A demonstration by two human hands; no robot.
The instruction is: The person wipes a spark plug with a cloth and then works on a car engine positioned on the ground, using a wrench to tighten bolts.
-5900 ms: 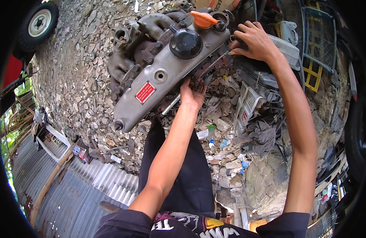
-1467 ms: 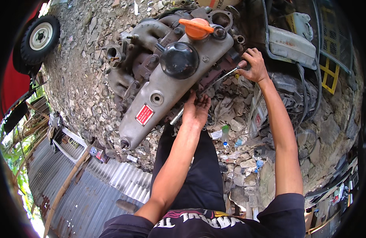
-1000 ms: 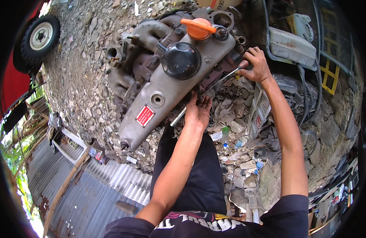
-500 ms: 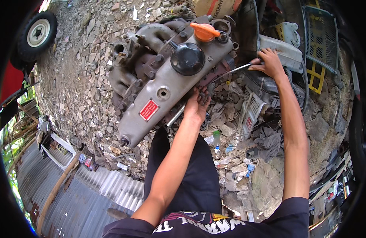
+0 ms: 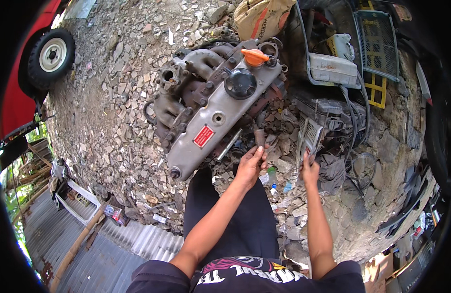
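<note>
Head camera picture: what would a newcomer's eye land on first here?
A big grey engine block lies on the stony ground, with an orange cap and a red label. Just below it, the left hand holds a small dark part. A wheel sits top left.

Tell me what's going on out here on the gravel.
A person stands over a grey engine lying on stony ground. Their left hand holds a small dark rusty part just beside the engine. Their right hand is lower, near a pale finned piece among the scrap.
</note>
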